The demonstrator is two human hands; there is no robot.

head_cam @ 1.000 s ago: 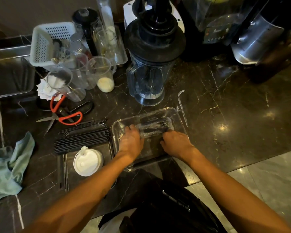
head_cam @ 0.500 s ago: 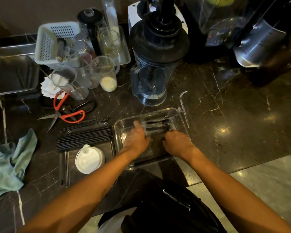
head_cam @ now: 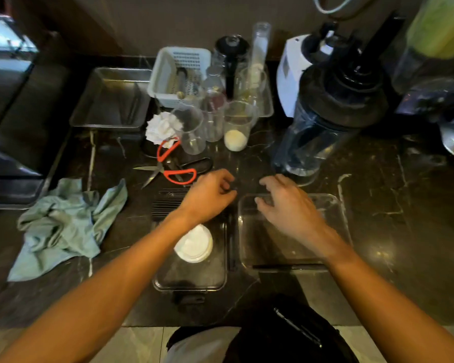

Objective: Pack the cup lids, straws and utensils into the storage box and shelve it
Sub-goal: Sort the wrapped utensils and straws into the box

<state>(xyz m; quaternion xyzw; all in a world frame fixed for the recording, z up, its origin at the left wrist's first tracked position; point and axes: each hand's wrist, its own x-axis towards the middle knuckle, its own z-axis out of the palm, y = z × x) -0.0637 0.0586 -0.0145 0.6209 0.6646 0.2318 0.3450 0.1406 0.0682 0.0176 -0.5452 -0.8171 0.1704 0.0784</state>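
The clear storage box (head_cam: pixel 336 231) sits on the dark marble counter near the front edge. My right hand (head_cam: pixel 286 208) hovers over its far left corner with fingers spread and nothing in them. Left of the box lies a clear tray (head_cam: pixel 192 279) that carries a stack of white cup lids (head_cam: pixel 194 244). A row of black straws (head_cam: pixel 167 205) lies at the tray's far end. My left hand (head_cam: pixel 210 195) rests over the right ends of the straws with fingers curled. Whether it grips any is hidden. A dark strip (head_cam: pixel 286 267) lies along the box's near wall.
Red-handled scissors (head_cam: pixel 173 166) lie just beyond the straws. Behind them stand clear measuring cups (head_cam: pixel 236 127), a white basket (head_cam: pixel 178 74) and a steel tray (head_cam: pixel 110 98). A black-lidded blender jug (head_cam: pixel 323 121) stands beyond the box. A green cloth (head_cam: pixel 63 226) lies at the left.
Both hands have come out of the box's inside. The left hand moved left onto the straws, the right hand to the box's far rim. The view has tilted up.
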